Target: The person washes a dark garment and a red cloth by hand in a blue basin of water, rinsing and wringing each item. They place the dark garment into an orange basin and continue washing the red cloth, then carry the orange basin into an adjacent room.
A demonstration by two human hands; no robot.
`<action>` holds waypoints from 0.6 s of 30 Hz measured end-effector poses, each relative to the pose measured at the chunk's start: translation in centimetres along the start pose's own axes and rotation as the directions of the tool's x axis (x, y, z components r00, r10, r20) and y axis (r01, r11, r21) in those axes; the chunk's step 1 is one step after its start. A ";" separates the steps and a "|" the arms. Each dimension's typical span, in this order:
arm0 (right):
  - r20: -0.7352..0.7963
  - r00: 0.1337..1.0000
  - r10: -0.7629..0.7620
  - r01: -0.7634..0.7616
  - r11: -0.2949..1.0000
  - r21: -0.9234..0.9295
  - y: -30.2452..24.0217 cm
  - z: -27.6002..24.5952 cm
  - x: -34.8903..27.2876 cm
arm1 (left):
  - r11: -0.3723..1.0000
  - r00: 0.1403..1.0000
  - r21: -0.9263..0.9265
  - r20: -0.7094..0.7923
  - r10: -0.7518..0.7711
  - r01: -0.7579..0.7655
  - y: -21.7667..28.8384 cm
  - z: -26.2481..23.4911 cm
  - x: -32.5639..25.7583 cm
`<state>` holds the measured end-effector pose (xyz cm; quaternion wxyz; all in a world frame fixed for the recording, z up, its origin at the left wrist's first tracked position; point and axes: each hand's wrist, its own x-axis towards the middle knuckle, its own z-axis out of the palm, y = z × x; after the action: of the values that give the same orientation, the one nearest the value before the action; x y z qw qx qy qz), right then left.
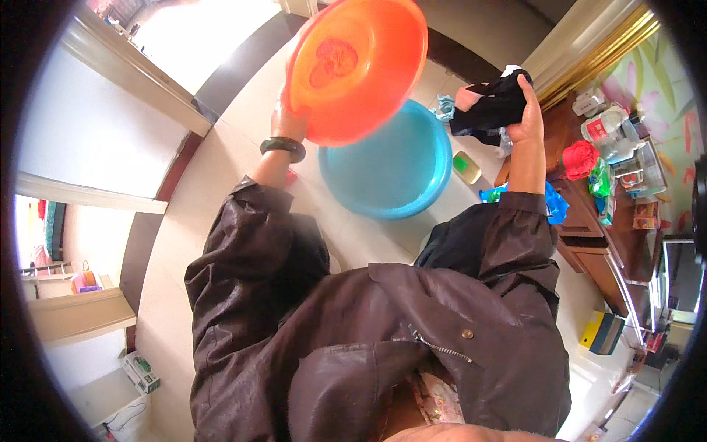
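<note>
An orange plastic basin (394, 66) is tilted up in the air, gripped at its left rim by my left hand (289, 121). A red heart-like print shows on its bottom. Below it, a larger blue basin (412, 202) stands on the floor, partly covered by the orange one. Off to the right, my right hand (529, 118) is closed around a bunched black cloth (490, 110). Light blue and white bits show beside that cloth; I cannot tell whether they belong to it. Beside the blue basin lies a small dish with a green bar (465, 166) in it.
To the right is a brown wooden cabinet (582, 206) crowded with jars, a red bundle (580, 160) and packages. A blue packet (556, 206) shows near my right forearm. Further back stands a yellow and black box (602, 333). Doorways and white walls lie to the left.
</note>
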<state>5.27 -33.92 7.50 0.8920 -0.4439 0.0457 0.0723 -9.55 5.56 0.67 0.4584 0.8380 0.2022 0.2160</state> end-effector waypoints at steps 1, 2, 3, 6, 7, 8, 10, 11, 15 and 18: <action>-0.016 1.000 0.014 -0.014 1.000 0.014 -0.1 0.2 -0.2 | 0.991 0.994 -0.082 0.052 -0.100 0.104 -0.5 0.3 0.1; 0.069 0.997 0.019 -0.020 1.000 0.013 -0.3 0.5 -0.6 | 0.948 0.984 -0.270 0.098 -0.148 0.169 -0.9 0.8 0.0; 0.118 0.992 0.037 -0.039 0.999 0.017 -0.5 0.8 -1.0 | 0.866 0.960 -0.416 0.155 -0.233 0.277 -1.2 1.5 -0.5; 0.320 0.947 0.023 -0.018 1.000 -0.021 -0.6 2.3 -2.7 | 0.722 0.856 -0.464 0.345 -0.386 0.513 -1.8 2.2 -1.2; 0.401 0.916 -0.017 0.041 0.998 -0.051 -0.3 3.0 -3.3 | 0.708 0.816 -0.413 0.374 -0.441 0.573 -1.9 2.5 -1.4; 0.503 0.862 -0.057 0.106 0.992 -0.070 0.1 3.6 -3.8 | 0.666 0.792 -0.440 0.430 -0.434 0.603 -2.2 2.7 -1.5; 0.448 0.893 -0.041 0.197 0.931 -0.308 1.3 4.9 -4.5 | 0.583 0.743 -0.467 0.489 -0.457 0.665 -2.9 3.3 -1.8; 0.457 0.884 -0.095 0.318 0.841 -0.438 1.9 5.5 -4.6 | 0.584 0.721 -0.433 0.509 -0.470 0.686 -3.5 3.4 -1.8; 0.624 0.750 -0.221 0.643 0.023 -0.765 4.2 7.4 -4.0 | 0.997 0.813 0.072 0.582 -0.022 -0.024 -7.6 3.4 -1.7; 0.609 0.763 -0.219 0.595 -0.132 -0.793 5.1 8.4 -3.8 | 0.976 0.761 0.020 0.629 0.158 -0.219 -11.4 4.5 -1.9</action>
<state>0.84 -24.53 9.08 0.3006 -0.8996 -0.2829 -0.1428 -10.29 7.17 -11.60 0.4361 0.8984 -0.0362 -0.0378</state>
